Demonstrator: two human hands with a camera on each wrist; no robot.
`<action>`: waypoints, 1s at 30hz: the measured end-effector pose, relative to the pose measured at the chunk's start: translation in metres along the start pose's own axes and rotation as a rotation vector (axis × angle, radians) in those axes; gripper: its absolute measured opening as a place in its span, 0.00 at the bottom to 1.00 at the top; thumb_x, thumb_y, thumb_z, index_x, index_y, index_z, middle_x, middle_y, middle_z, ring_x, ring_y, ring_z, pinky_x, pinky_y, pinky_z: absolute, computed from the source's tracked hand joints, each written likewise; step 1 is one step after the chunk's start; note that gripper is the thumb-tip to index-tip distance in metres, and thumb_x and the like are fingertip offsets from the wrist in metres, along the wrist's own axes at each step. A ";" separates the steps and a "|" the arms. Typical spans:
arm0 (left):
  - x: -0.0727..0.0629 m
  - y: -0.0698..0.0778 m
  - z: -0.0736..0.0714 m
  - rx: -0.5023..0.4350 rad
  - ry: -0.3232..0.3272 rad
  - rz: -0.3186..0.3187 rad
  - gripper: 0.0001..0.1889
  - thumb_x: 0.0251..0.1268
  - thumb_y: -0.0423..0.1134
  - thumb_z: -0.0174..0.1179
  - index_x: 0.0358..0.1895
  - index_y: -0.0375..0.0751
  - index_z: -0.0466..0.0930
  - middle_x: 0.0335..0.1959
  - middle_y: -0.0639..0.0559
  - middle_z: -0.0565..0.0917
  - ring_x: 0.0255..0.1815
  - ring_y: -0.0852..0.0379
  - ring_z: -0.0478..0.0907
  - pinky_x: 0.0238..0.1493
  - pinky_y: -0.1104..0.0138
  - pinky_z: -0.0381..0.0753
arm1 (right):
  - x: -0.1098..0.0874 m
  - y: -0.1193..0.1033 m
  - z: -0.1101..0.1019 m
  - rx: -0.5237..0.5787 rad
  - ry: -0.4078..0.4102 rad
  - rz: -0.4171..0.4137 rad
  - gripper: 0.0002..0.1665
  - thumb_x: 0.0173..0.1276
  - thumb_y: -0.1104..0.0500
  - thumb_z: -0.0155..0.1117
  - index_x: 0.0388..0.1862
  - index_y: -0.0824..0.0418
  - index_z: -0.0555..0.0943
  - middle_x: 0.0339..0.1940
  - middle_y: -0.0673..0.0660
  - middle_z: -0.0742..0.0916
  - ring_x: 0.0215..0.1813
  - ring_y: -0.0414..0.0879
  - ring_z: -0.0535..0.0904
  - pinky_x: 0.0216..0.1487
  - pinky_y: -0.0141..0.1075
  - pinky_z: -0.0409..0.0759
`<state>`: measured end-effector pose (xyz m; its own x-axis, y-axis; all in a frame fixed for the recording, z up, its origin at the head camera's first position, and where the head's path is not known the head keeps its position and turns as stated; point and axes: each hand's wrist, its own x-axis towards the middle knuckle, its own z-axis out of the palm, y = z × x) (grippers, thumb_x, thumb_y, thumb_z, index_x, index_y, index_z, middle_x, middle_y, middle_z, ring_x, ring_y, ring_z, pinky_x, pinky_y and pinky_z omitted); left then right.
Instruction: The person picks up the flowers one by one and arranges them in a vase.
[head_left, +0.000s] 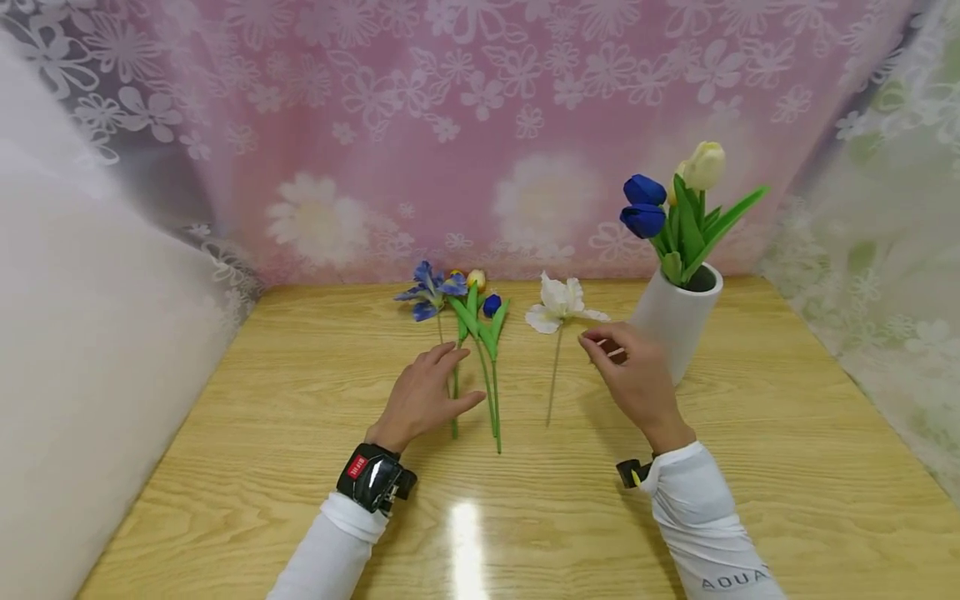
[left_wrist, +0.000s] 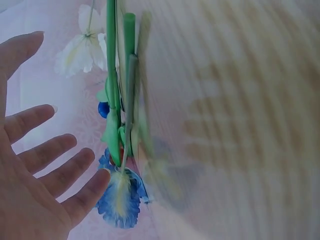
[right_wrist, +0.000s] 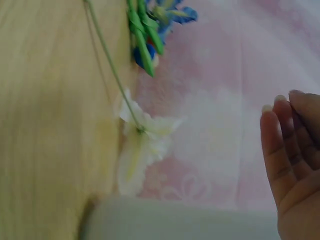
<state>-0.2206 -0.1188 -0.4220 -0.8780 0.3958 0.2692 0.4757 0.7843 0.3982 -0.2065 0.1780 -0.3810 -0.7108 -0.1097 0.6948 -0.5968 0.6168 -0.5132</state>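
Observation:
My left hand (head_left: 423, 396) hovers with fingers spread over the stems of several artificial flowers at the table's middle. Among them are a blue iris (head_left: 426, 292), a dark blue tulip (head_left: 492, 306) and a pale tulip (head_left: 476, 279). Seen from the left wrist, the palm holds nothing, and the stems (left_wrist: 112, 60) pass beyond the fingertips. To the right lies a white iris (head_left: 558, 304) on a thin stem. Beside it, my right hand (head_left: 637, 371) is raised in front of the vase, fingers loosely bent toward the thumb, with nothing visible between them.
A white vase (head_left: 675, 321) stands at the back right, holding blue tulips (head_left: 643, 207), cream tulips (head_left: 705, 165) and green leaves. Behind the wooden table (head_left: 285, 467) hangs a pink floral curtain (head_left: 420, 167); pale cloth flanks both sides.

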 end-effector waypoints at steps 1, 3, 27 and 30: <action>-0.001 -0.001 0.000 0.006 -0.004 -0.010 0.36 0.58 0.61 0.62 0.65 0.43 0.71 0.67 0.42 0.68 0.63 0.40 0.68 0.56 0.47 0.71 | -0.001 0.000 0.006 -0.004 -0.050 0.018 0.07 0.62 0.66 0.68 0.39 0.63 0.85 0.33 0.53 0.86 0.29 0.43 0.82 0.30 0.27 0.79; -0.002 -0.003 -0.002 0.014 -0.009 -0.027 0.36 0.58 0.61 0.62 0.65 0.43 0.71 0.67 0.42 0.68 0.63 0.40 0.68 0.56 0.46 0.71 | -0.001 0.000 0.017 -0.007 -0.162 0.071 0.08 0.65 0.63 0.66 0.42 0.63 0.85 0.34 0.53 0.86 0.30 0.42 0.82 0.31 0.33 0.82; -0.022 -0.024 -0.012 0.050 0.003 -0.126 0.36 0.57 0.62 0.62 0.65 0.45 0.71 0.67 0.42 0.67 0.63 0.39 0.67 0.57 0.43 0.68 | 0.015 -0.019 0.097 -0.025 -0.726 0.445 0.20 0.70 0.59 0.61 0.55 0.71 0.78 0.45 0.62 0.85 0.42 0.50 0.82 0.42 0.42 0.81; -0.024 -0.027 -0.015 0.063 0.000 -0.135 0.36 0.58 0.63 0.61 0.66 0.45 0.71 0.67 0.42 0.67 0.63 0.39 0.67 0.57 0.43 0.68 | 0.018 -0.021 0.106 -0.051 -0.748 0.458 0.14 0.70 0.60 0.60 0.46 0.70 0.82 0.36 0.60 0.86 0.34 0.47 0.81 0.37 0.40 0.79</action>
<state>-0.2118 -0.1565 -0.4266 -0.9338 0.2842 0.2172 0.3486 0.8588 0.3753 -0.2463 0.0807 -0.4110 -0.9447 -0.3136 -0.0953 -0.1884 0.7575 -0.6250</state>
